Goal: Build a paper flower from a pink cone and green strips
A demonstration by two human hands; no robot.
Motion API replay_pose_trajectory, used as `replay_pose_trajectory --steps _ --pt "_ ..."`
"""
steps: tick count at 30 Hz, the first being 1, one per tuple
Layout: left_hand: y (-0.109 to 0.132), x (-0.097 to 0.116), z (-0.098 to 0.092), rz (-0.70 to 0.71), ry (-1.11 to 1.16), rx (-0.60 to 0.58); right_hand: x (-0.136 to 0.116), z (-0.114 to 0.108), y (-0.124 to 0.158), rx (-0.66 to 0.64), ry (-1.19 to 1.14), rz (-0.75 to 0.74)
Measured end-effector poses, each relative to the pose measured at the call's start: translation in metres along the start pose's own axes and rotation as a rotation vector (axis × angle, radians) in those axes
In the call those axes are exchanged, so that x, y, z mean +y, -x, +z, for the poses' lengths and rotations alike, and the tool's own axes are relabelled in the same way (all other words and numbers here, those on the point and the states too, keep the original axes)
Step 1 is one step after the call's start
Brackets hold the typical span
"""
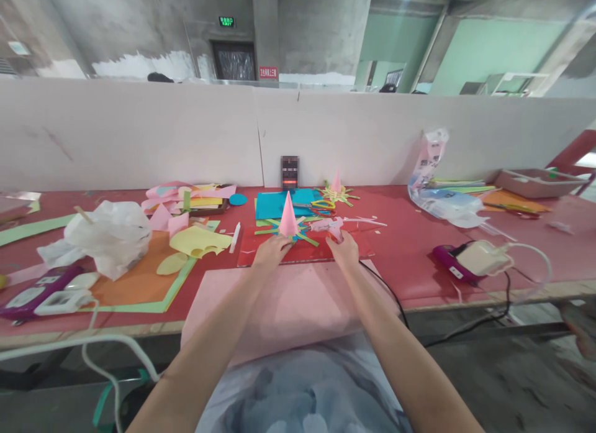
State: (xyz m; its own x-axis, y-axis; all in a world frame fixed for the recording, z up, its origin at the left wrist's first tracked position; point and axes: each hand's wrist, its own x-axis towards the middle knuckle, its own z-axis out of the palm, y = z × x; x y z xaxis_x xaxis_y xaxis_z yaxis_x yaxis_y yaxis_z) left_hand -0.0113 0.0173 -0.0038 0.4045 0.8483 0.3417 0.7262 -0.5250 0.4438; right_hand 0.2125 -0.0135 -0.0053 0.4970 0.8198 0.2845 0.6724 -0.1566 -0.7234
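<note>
A pink paper cone (288, 217) stands upright on a blue disc with green paper strips (308, 237) fanning out around its base. My left hand (272, 250) is at the near left side of that base, its fingers closed on the paper edge. To the right, my right hand (344, 250) is wrapped around the handle of a pink hot glue gun (326, 225), whose nozzle points left toward the cone. Both hands are over a red board (261, 253). Behind the gun lie scissors (323, 204) with yellow handles, on blue paper sheets (270, 204).
A second pink cone with strips (337, 184) stands farther back. A phone (289, 172) leans on the white partition (195, 135). Paper scraps (200, 240) and crumpled white plastic (109, 234) are left. A purple power strip (454, 265) and a plastic bag (442, 203) are right. The gun's black cord (388, 287) drops off the table.
</note>
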Motion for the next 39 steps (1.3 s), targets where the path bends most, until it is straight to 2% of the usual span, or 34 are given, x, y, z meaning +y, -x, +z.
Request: replay_pose_trajectory --steps 10,18,24,28,33,39 --pt "0.000 -0.003 -0.004 -0.006 0.200 0.112 0.001 0.001 0.000 -0.006 -0.004 0.010" --pt "-0.002 -0.006 -0.005 -0.147 0.328 0.190 -0.002 -0.002 0.001 -0.009 -0.029 0.031" --pt "-0.003 -0.011 -0.002 -0.070 0.339 0.234 0.000 -0.001 0.001 -0.002 -0.039 0.034" --pt "-0.005 -0.015 0.002 -0.077 0.351 0.277 0.001 0.000 0.000 -0.005 -0.037 0.023" --pt "-0.006 -0.013 0.002 -0.024 0.387 0.261 0.002 0.001 0.000 0.007 -0.047 0.027" --pt "-0.005 -0.008 -0.003 -0.052 0.410 0.233 0.002 0.001 -0.001 0.001 -0.053 0.028"
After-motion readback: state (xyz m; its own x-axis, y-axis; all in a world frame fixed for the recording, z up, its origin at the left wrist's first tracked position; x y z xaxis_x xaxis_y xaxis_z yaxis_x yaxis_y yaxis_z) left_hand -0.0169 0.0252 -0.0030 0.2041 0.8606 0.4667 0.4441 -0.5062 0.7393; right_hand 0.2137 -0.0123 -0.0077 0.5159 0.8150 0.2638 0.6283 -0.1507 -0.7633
